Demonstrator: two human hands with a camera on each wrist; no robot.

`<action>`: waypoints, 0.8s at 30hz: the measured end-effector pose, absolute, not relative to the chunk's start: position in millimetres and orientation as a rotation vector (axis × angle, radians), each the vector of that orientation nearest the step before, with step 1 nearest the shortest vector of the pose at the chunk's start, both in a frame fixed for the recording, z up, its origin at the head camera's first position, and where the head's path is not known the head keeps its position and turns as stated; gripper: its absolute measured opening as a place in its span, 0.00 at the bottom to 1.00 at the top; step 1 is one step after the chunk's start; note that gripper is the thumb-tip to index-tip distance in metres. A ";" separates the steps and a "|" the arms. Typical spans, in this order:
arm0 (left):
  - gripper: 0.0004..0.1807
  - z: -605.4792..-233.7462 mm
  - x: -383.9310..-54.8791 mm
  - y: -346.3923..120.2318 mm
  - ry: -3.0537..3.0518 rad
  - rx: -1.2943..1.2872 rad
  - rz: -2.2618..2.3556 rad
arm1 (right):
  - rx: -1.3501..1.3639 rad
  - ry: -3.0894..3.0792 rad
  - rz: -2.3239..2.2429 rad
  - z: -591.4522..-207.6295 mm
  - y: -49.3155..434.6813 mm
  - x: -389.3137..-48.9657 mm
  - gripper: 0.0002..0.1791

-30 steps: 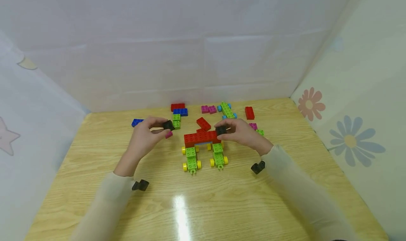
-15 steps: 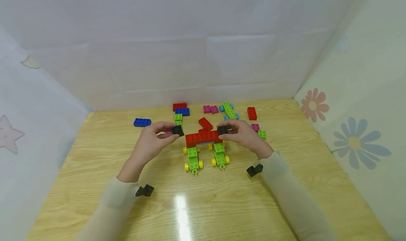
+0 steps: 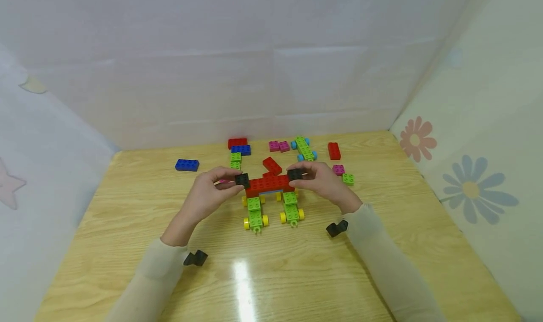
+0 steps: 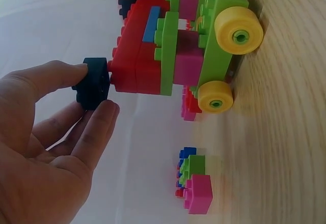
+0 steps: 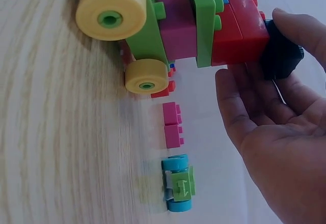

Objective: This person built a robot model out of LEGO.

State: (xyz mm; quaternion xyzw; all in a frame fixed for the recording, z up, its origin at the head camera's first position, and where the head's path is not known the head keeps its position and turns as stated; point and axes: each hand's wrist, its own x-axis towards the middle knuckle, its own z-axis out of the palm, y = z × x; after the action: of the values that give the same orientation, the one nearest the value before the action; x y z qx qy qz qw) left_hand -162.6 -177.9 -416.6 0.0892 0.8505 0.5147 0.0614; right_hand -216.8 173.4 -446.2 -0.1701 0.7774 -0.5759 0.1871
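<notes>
My left hand (image 3: 211, 189) pinches a black building brick (image 4: 94, 84) between thumb and fingers. That brick hovers at the left end of the red beam (image 3: 268, 184), tilted and close against its studs in the left wrist view. At the beam's right end, my right hand (image 3: 323, 181) grips another black brick (image 5: 281, 51), which sits against the red studs. Below the beam, pink bricks (image 4: 189, 66) and green plates join it to two green wheeled bases (image 3: 255, 213) with yellow wheels. A blue piece (image 4: 151, 24) shows under the beam's middle.
A loose red brick (image 3: 272, 165) lies behind the build. Farther back are a green car base (image 3: 304, 147) with blue wheels, pink bricks (image 3: 278, 146), and a blue brick (image 3: 241, 150). Another blue brick (image 3: 187, 165) is at left; a green brick (image 3: 348, 179) is at right.
My left hand has moved right with its black brick, from beside the green bricks to the red beam's left end. My right hand stays at the beam's right end.
</notes>
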 end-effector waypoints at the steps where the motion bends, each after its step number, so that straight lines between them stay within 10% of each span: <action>1: 0.21 -417.0 -162.4 -177.8 2.575 0.268 1.550 | -0.477 2.189 -1.620 -446.2 172.9 -216.7 0.23; 24: 0.19 -418.5 -167.0 -176.8 2.670 0.397 1.415 | -0.468 2.202 -1.608 -446.5 171.2 -215.8 0.27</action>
State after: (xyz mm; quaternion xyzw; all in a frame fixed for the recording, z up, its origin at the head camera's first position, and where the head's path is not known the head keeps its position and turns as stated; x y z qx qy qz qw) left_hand -167.0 -176.8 -418.5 0.1300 0.8750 0.4639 0.0469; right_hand -215.8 171.2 -446.5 -0.1663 0.7820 -0.5711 0.1865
